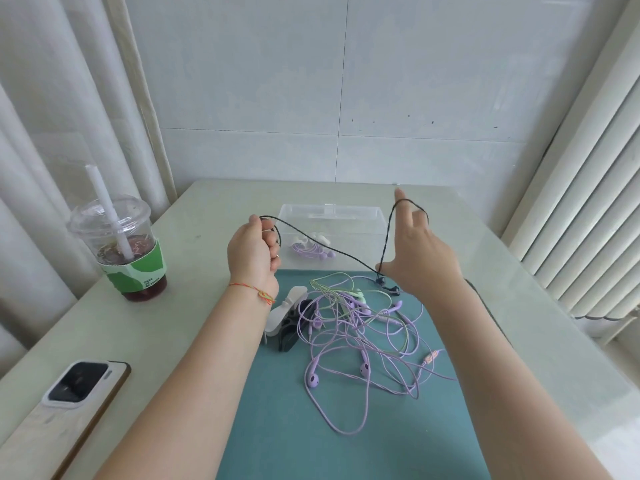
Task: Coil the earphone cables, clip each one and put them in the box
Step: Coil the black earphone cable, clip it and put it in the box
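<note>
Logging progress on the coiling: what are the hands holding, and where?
Black earphone cable: left hand grips one end; right hand, fingers straight, carries loops round them.

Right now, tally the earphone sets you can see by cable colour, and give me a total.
Black: 1, its cable strung between the left hand and the right hand.
Green: 1, in the tangle on the mat.
Purple: at least 2 in the tangle, 1 in the box; exact count unclear.
Total: at least 5.

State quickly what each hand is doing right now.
Left hand: fingers curled, gripping the thin black earphone cable.
Right hand: open, fingers straight, same cable looped over them.
</note>
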Action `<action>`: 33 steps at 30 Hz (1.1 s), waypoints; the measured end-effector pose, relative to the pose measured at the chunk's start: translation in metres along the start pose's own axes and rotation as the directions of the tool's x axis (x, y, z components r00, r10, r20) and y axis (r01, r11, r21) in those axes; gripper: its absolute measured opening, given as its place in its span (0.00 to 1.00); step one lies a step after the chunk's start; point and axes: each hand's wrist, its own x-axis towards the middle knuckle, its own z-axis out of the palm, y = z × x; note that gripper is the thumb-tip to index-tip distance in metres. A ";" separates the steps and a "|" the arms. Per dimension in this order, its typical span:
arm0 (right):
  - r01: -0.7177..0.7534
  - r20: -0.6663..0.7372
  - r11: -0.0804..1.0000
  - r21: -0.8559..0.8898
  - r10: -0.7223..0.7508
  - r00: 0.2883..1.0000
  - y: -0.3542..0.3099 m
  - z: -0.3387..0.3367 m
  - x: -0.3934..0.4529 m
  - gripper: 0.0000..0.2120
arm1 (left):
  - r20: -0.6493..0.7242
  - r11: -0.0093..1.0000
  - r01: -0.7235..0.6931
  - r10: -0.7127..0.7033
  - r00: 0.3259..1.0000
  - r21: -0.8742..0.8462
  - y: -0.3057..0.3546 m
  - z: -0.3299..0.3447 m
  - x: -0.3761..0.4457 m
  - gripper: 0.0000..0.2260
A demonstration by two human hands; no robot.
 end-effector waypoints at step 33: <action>0.076 0.076 0.784 0.617 -0.156 0.985 -0.033 -0.011 -0.007 0.12 | 0.441 0.851 -0.017 -0.255 0.860 0.524 -0.001 0.018 -0.029 0.14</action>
